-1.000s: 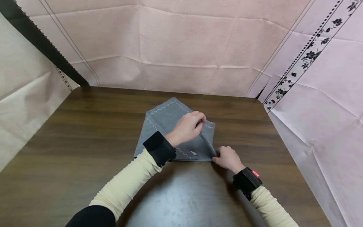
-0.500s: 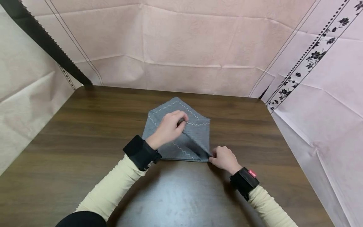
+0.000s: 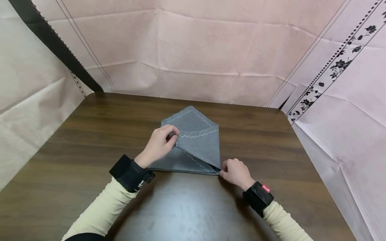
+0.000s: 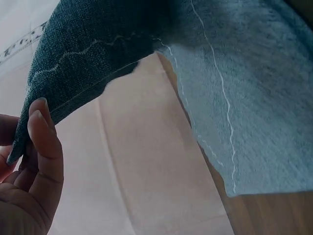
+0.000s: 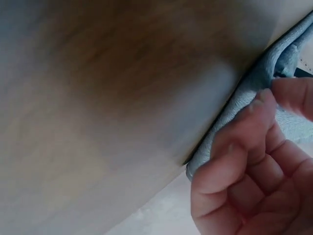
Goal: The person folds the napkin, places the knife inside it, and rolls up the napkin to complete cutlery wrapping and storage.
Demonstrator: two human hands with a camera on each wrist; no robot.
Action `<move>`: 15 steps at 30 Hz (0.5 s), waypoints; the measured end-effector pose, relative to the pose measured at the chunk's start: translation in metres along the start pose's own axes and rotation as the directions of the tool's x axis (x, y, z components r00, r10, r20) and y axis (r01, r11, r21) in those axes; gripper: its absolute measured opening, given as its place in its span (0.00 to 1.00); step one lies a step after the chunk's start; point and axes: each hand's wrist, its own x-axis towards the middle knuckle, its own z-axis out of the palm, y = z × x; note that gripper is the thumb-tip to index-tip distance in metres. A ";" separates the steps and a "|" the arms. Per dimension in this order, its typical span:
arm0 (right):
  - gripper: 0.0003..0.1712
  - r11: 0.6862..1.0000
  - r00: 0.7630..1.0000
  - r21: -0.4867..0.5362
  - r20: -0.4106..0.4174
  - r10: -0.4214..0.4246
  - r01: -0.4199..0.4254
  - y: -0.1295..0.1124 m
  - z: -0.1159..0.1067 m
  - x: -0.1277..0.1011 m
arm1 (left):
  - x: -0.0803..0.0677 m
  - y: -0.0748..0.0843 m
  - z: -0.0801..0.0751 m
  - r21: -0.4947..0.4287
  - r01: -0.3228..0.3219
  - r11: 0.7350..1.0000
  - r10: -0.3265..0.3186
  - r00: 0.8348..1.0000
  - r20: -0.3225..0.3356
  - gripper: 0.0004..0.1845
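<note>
— Where's the cloth [image 3: 193, 144]?

— Mid-tabletop [image 3: 75, 147], grey with white stitching, partly folded. Its far corner points away from the person, and its long near edge runs left to right just in front of both hands.

— What's the left hand [image 3: 159, 144] doing?

— It pinches the tip of a flap, fingers curled round it, over the cloth's left half. The wrist view shows that flap lifted clear of the layer beneath.

— And the right hand [image 3: 236, 172]?

— It pinches the near right corner, low at the tabletop. Thumb and fingertips [image 5: 254, 110] close on the bunched edge there.

— So which way does the flap lie?

— It stretches as a diagonal between the hands, from the right hand's corner up and leftward to the left hand's pinch
</note>
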 end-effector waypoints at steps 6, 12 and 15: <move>0.20 0.997 0.995 -0.045 -0.073 -0.067 0.063 -0.004 0.003 -0.004 | -0.006 -0.001 -0.008 0.000 0.037 0.999 -0.037 0.999 -0.010 0.05; 0.19 0.971 0.969 -0.178 -0.161 -0.187 0.158 -0.007 0.008 -0.004 | -0.015 -0.007 -0.017 -0.001 0.087 0.996 -0.087 0.996 -0.019 0.05; 0.20 0.955 0.958 -0.217 -0.163 -0.238 0.200 -0.008 0.009 -0.003 | -0.020 -0.010 -0.021 0.010 0.102 0.995 -0.101 0.995 -0.024 0.05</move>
